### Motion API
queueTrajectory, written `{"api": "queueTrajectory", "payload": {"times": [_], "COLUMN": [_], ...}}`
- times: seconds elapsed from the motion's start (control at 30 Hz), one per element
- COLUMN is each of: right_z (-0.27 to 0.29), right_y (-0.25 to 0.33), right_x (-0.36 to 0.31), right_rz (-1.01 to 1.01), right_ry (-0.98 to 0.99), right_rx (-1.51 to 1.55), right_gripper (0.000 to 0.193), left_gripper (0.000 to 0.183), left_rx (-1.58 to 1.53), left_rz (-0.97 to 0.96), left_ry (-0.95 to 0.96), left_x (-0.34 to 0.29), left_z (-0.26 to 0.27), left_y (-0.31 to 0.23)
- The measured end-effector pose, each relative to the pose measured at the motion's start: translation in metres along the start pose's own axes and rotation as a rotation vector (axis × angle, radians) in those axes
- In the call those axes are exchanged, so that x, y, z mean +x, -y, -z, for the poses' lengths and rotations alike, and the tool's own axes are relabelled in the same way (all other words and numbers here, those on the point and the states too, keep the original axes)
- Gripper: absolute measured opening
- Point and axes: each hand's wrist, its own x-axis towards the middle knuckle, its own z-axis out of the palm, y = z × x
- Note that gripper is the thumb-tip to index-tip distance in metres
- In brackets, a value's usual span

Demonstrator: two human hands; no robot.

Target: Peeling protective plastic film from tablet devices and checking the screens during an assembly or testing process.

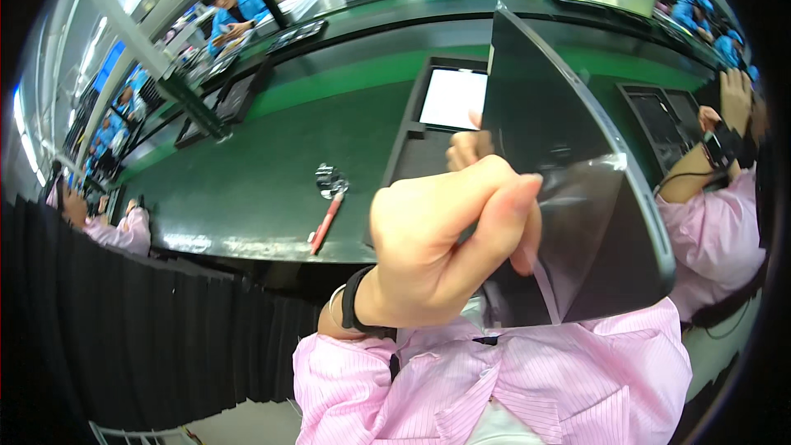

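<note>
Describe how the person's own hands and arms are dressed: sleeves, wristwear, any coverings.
Both hands are bare, no gloves. The left hand has a black band and a thin pale bangle at the wrist, above a pink, finely striped sleeve. The right hand is mostly hidden; its arm wears the same pink striped sleeve.

Panel (560,165): showing glossy black.
Sleeves (527,379): showing pink with fine white stripes.
Wristband (353,301): showing black.
Bench (264,173): showing dark green.
Pen (325,222): showing red.
Tray (412,156): showing black.

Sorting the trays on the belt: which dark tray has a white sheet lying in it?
The dark tray straight ahead, just behind the held dark panel; the tray at right shows only dark contents.
</note>
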Motion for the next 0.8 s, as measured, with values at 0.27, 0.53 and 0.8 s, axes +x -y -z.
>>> {"api": "queueTrajectory", "payload": {"times": [0.27,0.53,0.8], "right_z": [-0.007,0.002,0.02], "right_y": [0.017,0.042,0.041], "right_x": [-0.049,-0.074,-0.076], "right_rz": [-0.022,0.094,0.098], "right_ry": [-0.244,-0.264,-0.258], "right_rx": [0.189,0.109,0.114], "right_gripper": [0.022,0.024,0.026], "left_gripper": [0.035,0.041,0.04], "left_rx": [0.095,0.15,0.216], "left_rz": [0.28,0.402,0.429], "left_ry": [0.03,-0.184,-0.216], "left_x": [-0.036,-0.06,-0.062], "left_z": [0.005,0.018,0.006], "left_y": [0.054,0.073,0.078]}}
